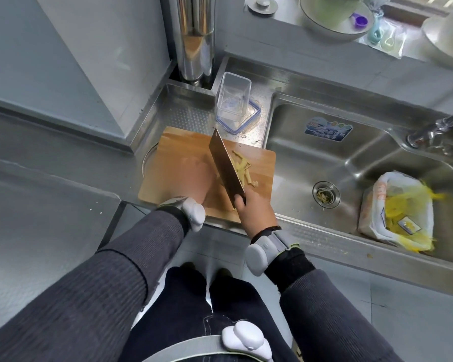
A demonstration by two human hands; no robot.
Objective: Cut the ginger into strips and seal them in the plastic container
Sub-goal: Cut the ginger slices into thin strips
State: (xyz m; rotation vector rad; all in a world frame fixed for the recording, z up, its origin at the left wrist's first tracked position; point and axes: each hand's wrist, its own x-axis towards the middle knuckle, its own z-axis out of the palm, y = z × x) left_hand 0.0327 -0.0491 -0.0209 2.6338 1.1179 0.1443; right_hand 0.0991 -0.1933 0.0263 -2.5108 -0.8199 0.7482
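At frame centre we are slicing pale yellow ginger strips (242, 168) on the wooden cutting board (178, 145), right hand (255, 207) clamped on the broad steel cleaver (226, 167), blurred left hand (194, 178) seemingly steadying the ginger, its grip unclear; next comes loading the clear plastic container (233, 96).

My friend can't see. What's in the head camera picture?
A right hand holds a broad metal cleaver over pale yellow ginger strips on a wooden cutting board; the blurred left hand rests beside the blade. An empty clear plastic container stands behind, by a steel sink.

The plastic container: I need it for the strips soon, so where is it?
In the head view, the plastic container stands open beyond the cutting board, left of the sink, on its blue-rimmed lid.
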